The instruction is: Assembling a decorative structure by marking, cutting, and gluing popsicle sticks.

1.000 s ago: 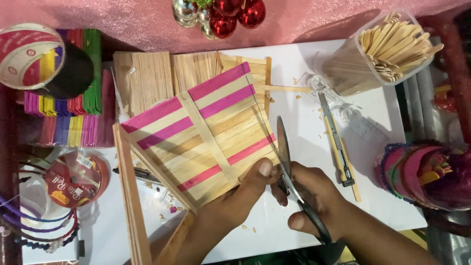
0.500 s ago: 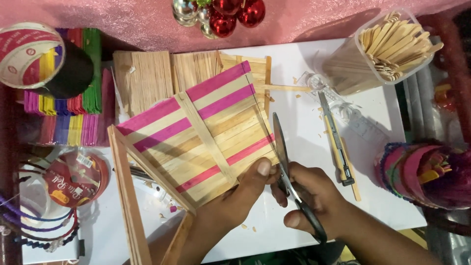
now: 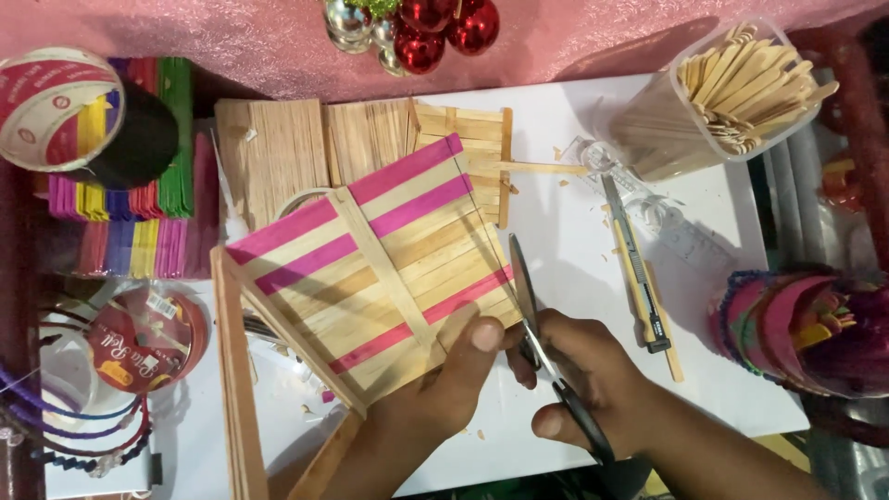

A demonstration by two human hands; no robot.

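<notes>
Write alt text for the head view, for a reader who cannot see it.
A left hand steadies a flat panel of pink and natural wooden craft sticks on a white work surface, while the right hand holds black-handled scissors at the panel's right edge. A clear tub of plain sticks stands behind.

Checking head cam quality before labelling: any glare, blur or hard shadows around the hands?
Head view: sharp across the stick panel; scissors in the right hand are crisp, left hand casts only a soft shadow. Small glare spots on the shiny baubles and clear stick tub. Left and right edges fall dark.
</notes>
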